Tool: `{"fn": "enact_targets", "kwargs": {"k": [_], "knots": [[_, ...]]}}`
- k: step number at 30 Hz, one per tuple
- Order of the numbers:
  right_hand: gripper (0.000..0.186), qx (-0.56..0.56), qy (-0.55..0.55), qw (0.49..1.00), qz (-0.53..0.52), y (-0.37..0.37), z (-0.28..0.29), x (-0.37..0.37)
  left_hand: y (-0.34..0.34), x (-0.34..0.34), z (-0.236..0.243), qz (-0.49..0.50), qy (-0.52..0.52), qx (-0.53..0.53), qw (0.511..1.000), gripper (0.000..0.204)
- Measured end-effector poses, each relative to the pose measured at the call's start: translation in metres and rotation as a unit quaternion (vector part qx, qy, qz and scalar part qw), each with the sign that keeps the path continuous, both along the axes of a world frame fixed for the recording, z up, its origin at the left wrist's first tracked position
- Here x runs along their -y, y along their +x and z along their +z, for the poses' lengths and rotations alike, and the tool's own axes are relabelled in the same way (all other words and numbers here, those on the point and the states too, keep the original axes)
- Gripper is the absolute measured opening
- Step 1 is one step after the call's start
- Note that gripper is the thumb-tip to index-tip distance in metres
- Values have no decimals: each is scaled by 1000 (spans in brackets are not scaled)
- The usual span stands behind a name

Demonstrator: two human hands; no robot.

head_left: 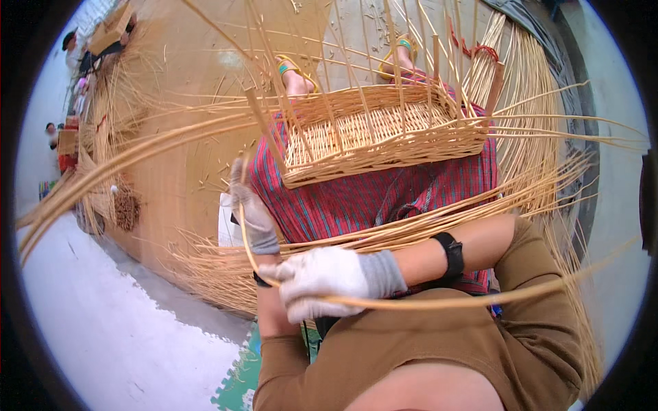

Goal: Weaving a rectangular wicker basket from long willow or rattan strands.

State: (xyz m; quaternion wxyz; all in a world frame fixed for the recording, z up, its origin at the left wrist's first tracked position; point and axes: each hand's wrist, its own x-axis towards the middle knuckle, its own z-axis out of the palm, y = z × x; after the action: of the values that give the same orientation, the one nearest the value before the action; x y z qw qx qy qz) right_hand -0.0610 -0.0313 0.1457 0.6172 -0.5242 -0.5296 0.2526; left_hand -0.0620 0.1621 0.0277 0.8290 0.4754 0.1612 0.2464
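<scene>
A partly woven rectangular wicker basket (384,159) rests across my lap, with upright stakes rising from its sides. My right hand (319,281), in a white glove with a grey cuff, is closed around a long wicker rod (439,302) in front of my chest. The rod trails off to the right and bends up on the left, toward my gloved left hand (255,212). That hand is left of the basket, its fingers pointing up and somewhat blurred, and the rod runs along it to the fingertips. A bundle of loose rods (384,235) lies across my lap below the basket.
Long rods (137,147) extend left from the basket. A large stack of rods (528,75) lies on the right by a dark sheet (569,89). More canes and other people are at the far left. Red-checked cloth (329,205) covers my legs; a green mat (236,383) lies below.
</scene>
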Motion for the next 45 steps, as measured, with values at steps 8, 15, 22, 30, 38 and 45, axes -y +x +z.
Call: {"fn": "enact_targets", "kwargs": {"k": [8, 15, 22, 30, 38, 45], "knots": [[22, 140, -33, 990, 8, 1, -8, 0, 12, -12, 15, -179, 656, -135, 721, 48], [15, 284, -27, 958, -31, 10, -4, -9, 31, -36, 27, -283, 671, -120, 675, 47], [19, 223, 19, 971, -89, 15, -2, -10, 38, -68, 9, -318, 678, -97, 656, 47], [19, 167, 15, 983, -81, 21, -5, 3, 64, -15, -2, -310, -38, -105, 944, 69], [18, 74, -141, 915, -370, 68, -53, 118, 72, -11, -8, -240, -97, -109, 960, 67], [26, -279, -169, 787, -524, 96, -110, 105, 66, -17, -9, -293, -126, -72, 945, 70]]}}
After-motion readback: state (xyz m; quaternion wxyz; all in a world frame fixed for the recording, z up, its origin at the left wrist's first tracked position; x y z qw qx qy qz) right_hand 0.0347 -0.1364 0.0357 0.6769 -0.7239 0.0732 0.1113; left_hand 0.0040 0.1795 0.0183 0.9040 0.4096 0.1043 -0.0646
